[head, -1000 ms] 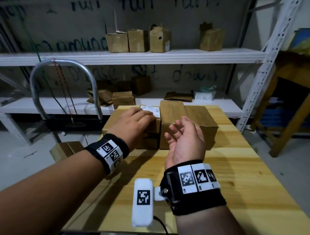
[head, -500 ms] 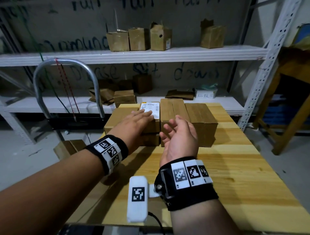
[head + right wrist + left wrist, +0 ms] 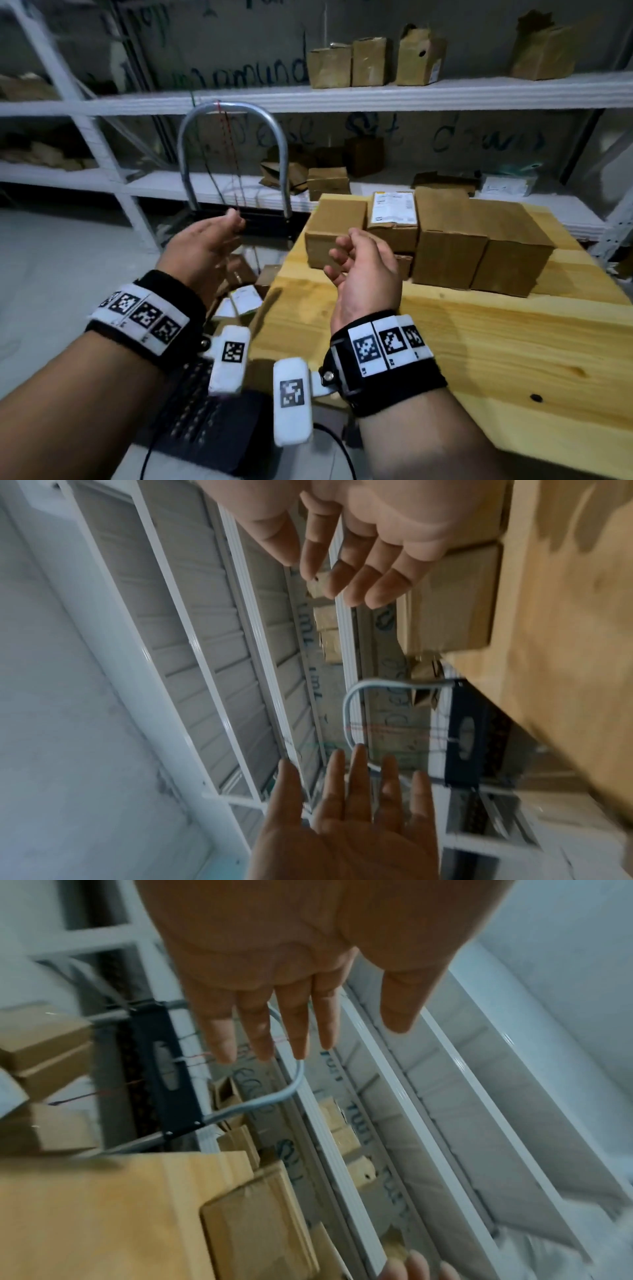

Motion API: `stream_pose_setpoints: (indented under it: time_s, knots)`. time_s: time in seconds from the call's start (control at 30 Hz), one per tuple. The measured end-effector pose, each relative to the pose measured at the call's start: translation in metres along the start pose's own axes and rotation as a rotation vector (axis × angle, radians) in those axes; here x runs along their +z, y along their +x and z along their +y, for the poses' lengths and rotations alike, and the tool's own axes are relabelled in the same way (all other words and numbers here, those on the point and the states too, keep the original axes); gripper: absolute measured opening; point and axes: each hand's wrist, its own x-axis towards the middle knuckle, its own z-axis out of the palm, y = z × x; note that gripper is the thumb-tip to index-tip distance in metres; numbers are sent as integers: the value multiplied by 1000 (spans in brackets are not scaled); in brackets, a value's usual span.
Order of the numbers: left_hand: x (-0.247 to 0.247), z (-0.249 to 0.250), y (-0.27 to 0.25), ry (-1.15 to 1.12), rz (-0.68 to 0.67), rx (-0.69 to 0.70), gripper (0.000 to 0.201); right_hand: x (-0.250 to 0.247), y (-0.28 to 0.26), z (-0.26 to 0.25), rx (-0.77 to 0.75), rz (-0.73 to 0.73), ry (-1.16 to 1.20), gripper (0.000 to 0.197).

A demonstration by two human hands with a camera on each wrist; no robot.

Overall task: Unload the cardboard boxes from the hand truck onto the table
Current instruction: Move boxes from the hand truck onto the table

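Observation:
Several brown cardboard boxes [image 3: 445,236] stand in a row at the far end of the wooden table [image 3: 479,342]; one carries a white label [image 3: 394,205]. The hand truck's silver loop handle [image 3: 233,116] rises left of the table, and more boxes [image 3: 239,298] lie low on it, partly hidden by my left arm. My left hand [image 3: 205,246] hovers in the air off the table's left edge, fingers [image 3: 260,1031] straight, holding nothing. My right hand [image 3: 363,260] hangs over the table's near left corner, fingers [image 3: 356,572] loosely bent and empty.
White metal shelving [image 3: 342,99] runs along the back wall with small boxes [image 3: 363,61] on its upper and lower boards. A black device [image 3: 212,428] with a cable lies near the table's front left corner. Grey floor [image 3: 51,274] spreads to the left.
My left hand has lifted off the labelled box and swung left, off the table toward the hand truck. The right hand pulled back a little. The view has turned left.

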Motion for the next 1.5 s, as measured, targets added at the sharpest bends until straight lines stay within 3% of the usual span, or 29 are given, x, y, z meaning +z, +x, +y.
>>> stream_pose_setpoints:
  time_s: [0.17, 0.4, 0.5, 0.63, 0.83, 1.03, 1.27, 1.5]
  knots:
    - [-92, -24, -22, -170, 90, -189, 55, 34, -39, 46, 58, -130, -75, 10]
    - [-180, -62, -46, -283, 258, -300, 65, 66, -76, 111, 76, -305, -236, 15]
    - [-197, -74, -43, -253, 272, -368, 69, 76, -86, 137, 62, -352, -308, 14]
    - [-204, -64, -29, -338, 194, -310, 79, 87, -95, 157, 62, -402, -365, 14]
    - [-230, -74, -14, -298, 236, -311, 78, 92, -93, 182, 66, -359, -425, 15]
    - [-267, -106, -3, -269, 315, -416, 71, 88, -97, 213, 93, -379, -497, 15]
    - [-276, -148, 10, -266, 341, -498, 68, 75, -93, 278, 228, -376, -692, 16]
    - [-257, -210, 73, -225, 241, -597, 67, 53, -26, 326, 354, -143, -730, 23]
